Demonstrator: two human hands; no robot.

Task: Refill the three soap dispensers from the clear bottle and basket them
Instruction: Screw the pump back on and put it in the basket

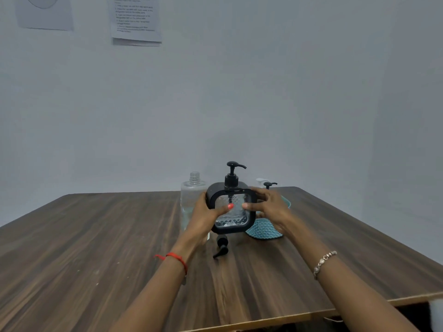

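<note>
My left hand and right hand clamp the black dispenser by its sides; clear bottle at its 9 o'clock, basket around 4.

- Left hand grips the left side of the soap dispenser, thumb laid across its front.
- Right hand grips the right side, thumb likewise.
- Both forearms stretch from the tabletop's near edge toward its far edge.
</note>
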